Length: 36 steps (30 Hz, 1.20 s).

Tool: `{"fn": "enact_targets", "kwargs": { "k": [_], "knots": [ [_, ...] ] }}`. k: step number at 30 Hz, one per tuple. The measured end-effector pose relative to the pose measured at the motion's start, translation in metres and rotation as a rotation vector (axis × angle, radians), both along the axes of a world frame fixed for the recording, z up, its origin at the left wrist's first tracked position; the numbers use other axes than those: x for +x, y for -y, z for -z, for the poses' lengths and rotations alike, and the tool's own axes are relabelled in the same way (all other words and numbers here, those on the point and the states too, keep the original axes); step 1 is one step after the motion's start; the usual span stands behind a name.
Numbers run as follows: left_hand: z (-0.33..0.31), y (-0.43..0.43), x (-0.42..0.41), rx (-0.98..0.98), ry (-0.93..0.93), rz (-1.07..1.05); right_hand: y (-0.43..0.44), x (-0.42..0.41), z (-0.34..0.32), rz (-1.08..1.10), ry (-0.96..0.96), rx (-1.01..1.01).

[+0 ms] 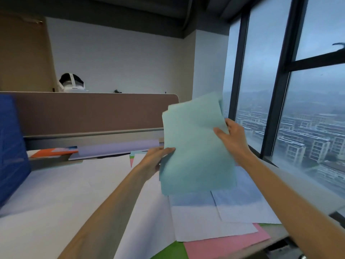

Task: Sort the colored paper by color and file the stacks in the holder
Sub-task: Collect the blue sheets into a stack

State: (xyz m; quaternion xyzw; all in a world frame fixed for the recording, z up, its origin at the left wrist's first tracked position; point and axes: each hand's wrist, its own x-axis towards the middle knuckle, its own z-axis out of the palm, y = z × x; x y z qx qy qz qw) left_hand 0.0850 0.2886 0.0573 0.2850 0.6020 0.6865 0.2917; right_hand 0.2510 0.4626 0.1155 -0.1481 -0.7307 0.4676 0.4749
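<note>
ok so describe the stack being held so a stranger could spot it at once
From the big window on the right, look just left of its frame. A mint-green stack is gripped by the left hand and right hand. It alone is in the air; the pale blue sheets and pink sheet below lie flat.

A brown fabric partition panel (93, 111) walls off the far edge of the tabletop (276, 233), and a tall blue file holder (11, 146) blocks its left edge. Dark-framed window glass (261, 81) closes the right side. Between them, the air over the tabletop's middle is open. A stack of pale teal paper sheets (196, 152), gripped by the left hand (155, 161) and right hand (233, 139), fills the space over the right part. Pale blue sheets (239, 206), a pink sheet (224, 245) and a green sheet (168, 251) lie flat at the near right corner.
</note>
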Motion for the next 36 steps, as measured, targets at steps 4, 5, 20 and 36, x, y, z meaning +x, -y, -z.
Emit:
{"fn": "enact_targets", "kwargs": {
  "k": [4,5,20,36],
  "knots": [
    [-0.018,0.008,0.014,0.169,-0.108,0.021,0.014,0.020,-0.014,-0.057,-0.168,0.020],
    [-0.020,0.009,0.016,0.178,-0.166,-0.002,0.014,0.022,-0.012,-0.058,-0.166,0.016],
    [0.013,0.007,0.040,0.185,-0.442,-0.268,0.016,0.023,0.061,0.036,-0.028,-0.075],
    [0.013,0.145,0.045,-0.011,-0.395,-0.527,0.127,-0.038,0.044,-0.131,0.108,0.011]
  ]
}}
